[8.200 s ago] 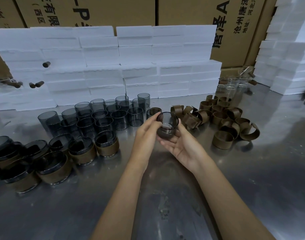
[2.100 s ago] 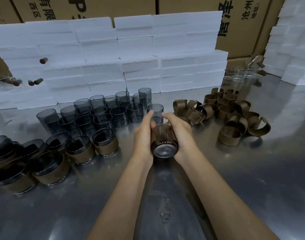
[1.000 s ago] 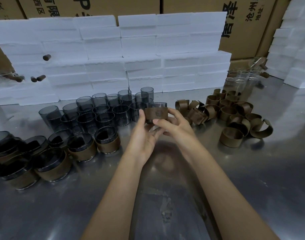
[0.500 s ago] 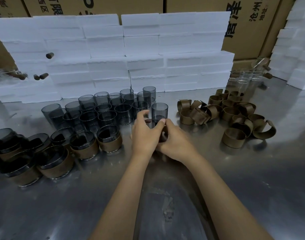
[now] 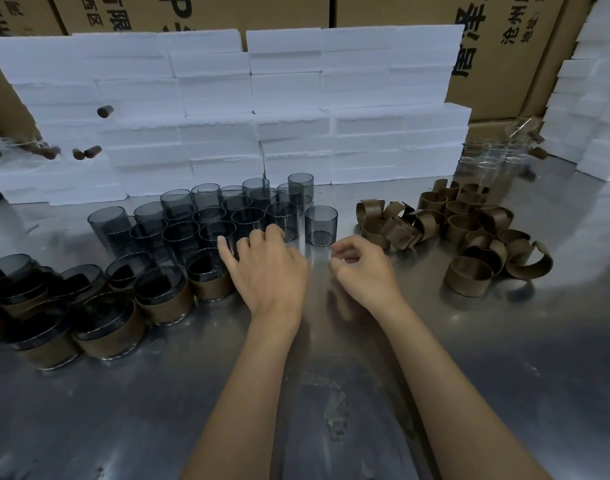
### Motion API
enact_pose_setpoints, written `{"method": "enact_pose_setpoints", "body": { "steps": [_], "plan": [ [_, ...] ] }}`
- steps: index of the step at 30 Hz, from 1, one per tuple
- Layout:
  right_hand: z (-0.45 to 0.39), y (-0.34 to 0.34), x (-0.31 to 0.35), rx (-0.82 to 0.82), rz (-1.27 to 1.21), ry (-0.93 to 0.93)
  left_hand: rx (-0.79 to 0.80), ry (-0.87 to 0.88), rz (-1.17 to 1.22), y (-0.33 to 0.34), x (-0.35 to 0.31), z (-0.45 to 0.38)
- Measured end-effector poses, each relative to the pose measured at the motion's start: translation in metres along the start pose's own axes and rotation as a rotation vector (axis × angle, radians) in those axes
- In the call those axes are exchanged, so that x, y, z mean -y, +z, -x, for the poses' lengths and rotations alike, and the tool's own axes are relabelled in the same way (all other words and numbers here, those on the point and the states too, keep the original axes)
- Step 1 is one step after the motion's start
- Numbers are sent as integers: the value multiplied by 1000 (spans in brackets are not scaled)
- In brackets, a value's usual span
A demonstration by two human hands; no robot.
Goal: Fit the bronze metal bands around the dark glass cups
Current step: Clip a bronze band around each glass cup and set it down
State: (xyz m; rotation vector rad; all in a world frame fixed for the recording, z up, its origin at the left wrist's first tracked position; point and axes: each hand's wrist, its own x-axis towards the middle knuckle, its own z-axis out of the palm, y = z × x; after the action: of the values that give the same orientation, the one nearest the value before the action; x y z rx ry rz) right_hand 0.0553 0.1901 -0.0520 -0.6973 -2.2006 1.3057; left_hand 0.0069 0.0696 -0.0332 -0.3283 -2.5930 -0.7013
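My left hand (image 5: 269, 268) rests, fingers loose, beside banded cup (image 5: 208, 277). My right hand (image 5: 362, 268) loosely curled, holding nothing; nearer upright bare cup (image 5: 320, 225) directly beyond fingertips, band pile (image 5: 452, 223) toward table's right edge.

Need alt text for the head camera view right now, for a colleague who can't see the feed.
Two bare hands over a steel table: the left hand rests on a banded cup, the right hand hangs loosely curled, holding nothing. Plain dark cups stand behind, loose bronze bands lie right.
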Motion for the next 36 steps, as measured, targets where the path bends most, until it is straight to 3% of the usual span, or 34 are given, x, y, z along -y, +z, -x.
{"method": "enact_pose_setpoints", "body": {
  "steps": [6,11,17,21,28,31,33,36],
  "plan": [
    [-4,-1,-5,-27,-32,-2,-59,-113,-22,-2,17,-8],
    [-2,3,-11,23,42,-61,-98,74,144,6,16,-8],
    [-22,14,-11,62,378,-103,268,115,457,26,6,1],
    [-40,23,-9,14,477,-129,299,2,547,32,9,-4],
    [-65,36,-5,-38,342,-3,289,-97,675,30,9,-6],
    [-54,32,-5,-72,164,1,235,-152,746,29,9,-9],
    [-39,28,-1,-62,-45,20,211,-212,880,27,9,-12],
    [-12,24,6,-16,-210,58,372,-366,1211,22,6,-13]
  ]
}}
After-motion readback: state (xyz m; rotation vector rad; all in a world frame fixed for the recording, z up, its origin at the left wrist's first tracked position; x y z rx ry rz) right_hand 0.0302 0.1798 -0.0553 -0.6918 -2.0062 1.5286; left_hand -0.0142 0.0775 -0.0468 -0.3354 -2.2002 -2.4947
